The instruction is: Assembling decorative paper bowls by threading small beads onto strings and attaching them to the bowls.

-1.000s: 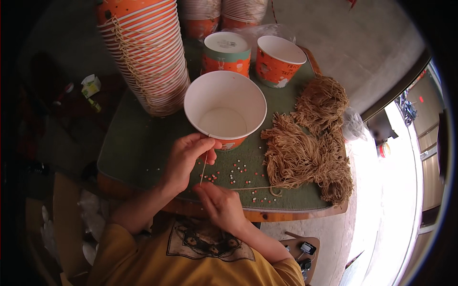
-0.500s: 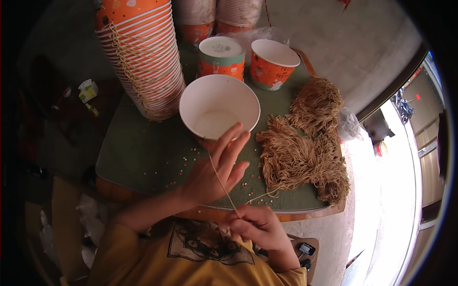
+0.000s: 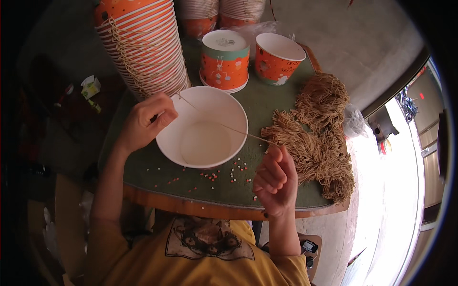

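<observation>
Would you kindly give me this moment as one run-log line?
left hand: at left rim of near bucket | right hand: pinching cord across the bucket's mouth | right: tan cord bundles | behind: upturned bucket

The person is wearing a mustard-yellow cloth T-shirt (image 3: pixel 191 272), its short yellow left sleeve (image 3: pixel 106 240) and short yellow right sleeve (image 3: pixel 289 270) leaving the forearms bare. A dark-outlined, four-sided print (image 3: pixel 210 242) in black, brown and paler patches is spreading across the front.
</observation>
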Tool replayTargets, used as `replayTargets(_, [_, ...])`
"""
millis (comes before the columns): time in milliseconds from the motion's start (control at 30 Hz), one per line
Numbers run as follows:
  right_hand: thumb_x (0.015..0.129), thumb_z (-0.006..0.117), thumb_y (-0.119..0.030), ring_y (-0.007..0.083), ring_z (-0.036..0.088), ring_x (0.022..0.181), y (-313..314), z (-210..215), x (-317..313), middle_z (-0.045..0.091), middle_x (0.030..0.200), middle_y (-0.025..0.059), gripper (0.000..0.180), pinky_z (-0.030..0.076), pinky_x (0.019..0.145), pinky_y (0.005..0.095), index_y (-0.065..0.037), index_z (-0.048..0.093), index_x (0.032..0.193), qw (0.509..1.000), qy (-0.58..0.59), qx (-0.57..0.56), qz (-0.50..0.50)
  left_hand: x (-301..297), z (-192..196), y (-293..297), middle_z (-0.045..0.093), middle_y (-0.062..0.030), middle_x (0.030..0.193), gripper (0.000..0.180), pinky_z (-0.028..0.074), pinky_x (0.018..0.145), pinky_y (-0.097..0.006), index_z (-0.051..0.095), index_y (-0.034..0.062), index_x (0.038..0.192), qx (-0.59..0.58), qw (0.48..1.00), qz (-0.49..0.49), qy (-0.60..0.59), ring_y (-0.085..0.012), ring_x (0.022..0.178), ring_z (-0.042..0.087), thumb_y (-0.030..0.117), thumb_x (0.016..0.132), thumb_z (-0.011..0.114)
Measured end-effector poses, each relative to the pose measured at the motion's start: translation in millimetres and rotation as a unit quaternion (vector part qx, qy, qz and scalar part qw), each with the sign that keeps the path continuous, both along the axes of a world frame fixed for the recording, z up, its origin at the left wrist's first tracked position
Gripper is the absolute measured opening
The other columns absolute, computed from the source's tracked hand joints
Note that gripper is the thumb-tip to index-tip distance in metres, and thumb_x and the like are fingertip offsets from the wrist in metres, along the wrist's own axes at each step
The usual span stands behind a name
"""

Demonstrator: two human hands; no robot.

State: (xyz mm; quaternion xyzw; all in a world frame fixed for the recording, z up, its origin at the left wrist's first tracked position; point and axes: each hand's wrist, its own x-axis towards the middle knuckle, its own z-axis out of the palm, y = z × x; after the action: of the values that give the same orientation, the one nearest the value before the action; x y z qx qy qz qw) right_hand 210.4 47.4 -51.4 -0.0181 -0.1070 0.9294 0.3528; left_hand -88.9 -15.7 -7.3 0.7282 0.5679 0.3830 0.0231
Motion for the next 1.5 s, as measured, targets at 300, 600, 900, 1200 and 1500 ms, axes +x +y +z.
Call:
replayTargets(300, [0.104,0.036,-0.031,0.0062,0.029,0.038,-14,4,-19,0.035,0.049,-0.0042,0.034,0.027,0.038,0.0203,-0.008,0.057,0.090,0.997,0.005,-0.044,0.056,126,-16,-65,0.057,-0.0166,0.115,0.053,0.050,0.051,-0.022,0.045,-0.0010,0.124,-0.065,0.956,-0.076,-0.275,-0.0146,0.079,0.065,0.005,0.081,0.074])
replayTargets(600, [0.103,0.037,-0.034,0.0082,0.036,0.038,-36,17,-9,0.043,0.047,-0.0002,0.036,0.030,0.040,0.0206,-0.007,0.053,0.084,0.979,-0.175,0.100,0.006,146,-40,-61,0.061,-0.0069,0.087,0.031,0.049,0.063,-0.027,0.051,0.0015,0.111,-0.171,0.917,-0.083,-0.349,-0.0122,0.073,0.061,0.005,0.086,0.069])
replayTargets(900, [0.102,0.039,-0.031,0.0088,0.040,0.041,-13,-9,5,0.048,0.053,0.0020,0.034,0.033,0.041,0.0216,-0.006,0.055,0.086,0.957,-0.221,0.155,-0.105,126,-65,-68,0.057,-0.0028,0.075,0.009,0.046,0.060,-0.024,0.053,0.0016,0.091,-0.252,0.901,-0.059,-0.349,-0.0071,0.067,0.053,0.005,0.090,0.062])
replayTargets(1200, [0.085,0.065,-0.003,0.0093,0.054,0.057,-24,-10,8,0.063,0.103,0.0066,0.029,0.045,0.051,0.0238,-0.003,0.057,0.113,0.525,-0.576,0.534,-0.327,120,-38,-67,0.061,-0.0082,0.078,0.011,0.049,0.057,-0.033,0.053,0.0044,0.092,-0.196,0.963,-0.017,-0.186,-0.0225,0.070,0.065,0.006,0.088,0.064])
replayTargets(1500, [0.083,0.067,0.000,0.0186,0.063,0.069,-46,-11,-5,0.062,0.093,0.0086,0.020,0.050,0.059,0.0300,-0.002,0.061,0.102,0.605,-0.443,0.625,-0.220,125,-13,-53,0.061,-0.0086,0.081,0.015,0.051,0.060,-0.037,0.052,0.0038,0.092,-0.086,0.994,-0.052,-0.046,-0.0282,0.072,0.064,0.005,0.085,0.066])
